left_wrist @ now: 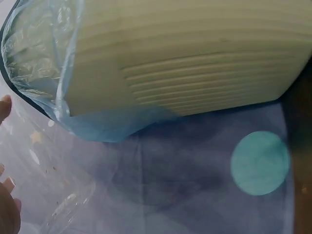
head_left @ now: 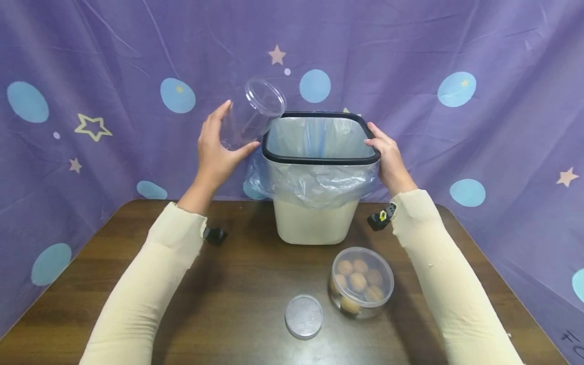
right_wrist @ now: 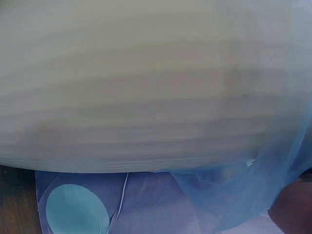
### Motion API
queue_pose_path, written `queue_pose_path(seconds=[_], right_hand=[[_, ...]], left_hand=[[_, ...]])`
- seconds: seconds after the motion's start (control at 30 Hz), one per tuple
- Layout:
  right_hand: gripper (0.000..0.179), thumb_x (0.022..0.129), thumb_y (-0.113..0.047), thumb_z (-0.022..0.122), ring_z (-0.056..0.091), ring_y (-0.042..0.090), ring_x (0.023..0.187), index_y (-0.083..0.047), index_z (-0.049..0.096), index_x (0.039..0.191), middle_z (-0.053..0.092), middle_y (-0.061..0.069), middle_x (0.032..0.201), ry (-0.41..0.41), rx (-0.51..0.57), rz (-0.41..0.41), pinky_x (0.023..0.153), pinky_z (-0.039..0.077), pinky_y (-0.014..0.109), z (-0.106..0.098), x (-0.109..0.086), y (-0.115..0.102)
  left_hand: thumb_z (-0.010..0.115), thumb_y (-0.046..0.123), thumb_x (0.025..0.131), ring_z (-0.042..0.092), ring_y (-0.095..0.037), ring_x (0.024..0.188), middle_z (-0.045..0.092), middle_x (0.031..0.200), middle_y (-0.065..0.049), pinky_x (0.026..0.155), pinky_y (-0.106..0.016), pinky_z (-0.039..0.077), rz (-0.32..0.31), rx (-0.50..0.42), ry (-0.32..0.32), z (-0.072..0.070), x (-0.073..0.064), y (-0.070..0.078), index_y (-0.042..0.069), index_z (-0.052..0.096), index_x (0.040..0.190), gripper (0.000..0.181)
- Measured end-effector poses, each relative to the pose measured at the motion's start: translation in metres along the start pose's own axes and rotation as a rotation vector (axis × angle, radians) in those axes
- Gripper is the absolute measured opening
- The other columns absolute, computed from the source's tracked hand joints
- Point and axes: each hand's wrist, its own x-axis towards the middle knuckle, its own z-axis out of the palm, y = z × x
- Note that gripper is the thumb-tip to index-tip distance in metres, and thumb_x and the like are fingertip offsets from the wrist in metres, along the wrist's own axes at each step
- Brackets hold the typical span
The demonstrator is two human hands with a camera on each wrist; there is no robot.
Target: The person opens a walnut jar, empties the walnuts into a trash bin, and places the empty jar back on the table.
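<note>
My left hand (head_left: 216, 144) grips a clear plastic jar (head_left: 244, 121) between thumb and fingers. The jar is tilted, its open mouth pointing up and right beside the left rim of a cream trash can (head_left: 315, 223). A translucent bluish liner bag (head_left: 319, 182) is folded over the can's sides under a black rim ring (head_left: 319, 161). At the right end of that rim, my right hand (head_left: 390, 159) holds on, thumb at the top edge and fingers behind. In the left wrist view the jar (left_wrist: 68, 195) shows low at the left. The right wrist view is mostly the can's side (right_wrist: 136, 97).
A round clear tub (head_left: 362, 281) with a translucent lid holds several brown balls, in front of the can. To its left lies a small round lid (head_left: 304, 317). The wooden table (head_left: 237, 289) meets a purple curtain (head_left: 392, 45) close behind the can.
</note>
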Motion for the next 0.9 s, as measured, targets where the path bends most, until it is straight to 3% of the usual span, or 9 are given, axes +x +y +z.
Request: queue_pose_path(seconds=[0.17,0.3,0.47,0.73,0.9], right_hand=[[0.059,0.088,0.003,0.039,0.019,0.011,0.142,0.003,0.025,0.145,0.02,0.01,0.155,-0.002,-0.015,0.002,0.11,0.022,0.016,-0.002,-0.003,0.0],[0.059,0.088,0.003,0.04,0.019,0.011,0.141,0.003,0.026,0.145,0.021,0.009,0.155,-0.012,-0.003,0.0,0.11,0.022,0.016,-0.001,-0.002,0.001],[0.059,0.088,0.003,0.04,0.019,0.011,0.141,0.003,0.026,0.145,0.021,0.009,0.155,-0.004,0.007,0.0,0.11,0.022,0.016,0.0,-0.001,0.001],[0.058,0.088,0.004,0.04,0.02,0.011,0.141,0.004,0.026,0.144,0.021,0.01,0.155,-0.002,0.009,-0.009,0.11,0.024,0.016,0.001,-0.002,0.001],[0.058,0.088,0.003,0.04,0.021,0.011,0.141,0.004,0.027,0.144,0.022,0.009,0.154,0.002,-0.002,-0.01,0.109,0.024,0.015,0.001,-0.002,0.001]], left_hand=[[0.085,0.007,0.065,0.045,-0.017,0.126,0.052,0.134,-0.011,0.108,-0.027,0.032,-0.132,-0.149,-0.004,-0.007,-0.022,-0.006,0.004,0.042,0.138,0.085],[0.082,0.0,0.068,0.045,-0.023,0.123,0.052,0.134,-0.013,0.106,-0.03,0.034,-0.255,-0.157,-0.017,-0.019,-0.039,-0.011,0.002,0.039,0.138,0.082],[0.079,0.003,0.072,0.046,-0.016,0.116,0.052,0.133,-0.011,0.099,-0.029,0.037,-0.377,-0.205,-0.039,-0.03,-0.06,-0.014,0.005,0.038,0.139,0.078],[0.076,0.0,0.074,0.05,-0.01,0.116,0.053,0.13,-0.006,0.101,-0.027,0.04,-0.431,-0.304,-0.112,-0.039,-0.085,-0.012,0.009,0.036,0.14,0.078],[0.072,-0.007,0.076,0.051,-0.004,0.113,0.053,0.124,0.007,0.098,-0.018,0.04,-0.484,-0.366,-0.177,-0.041,-0.104,-0.012,0.004,0.034,0.139,0.074]])
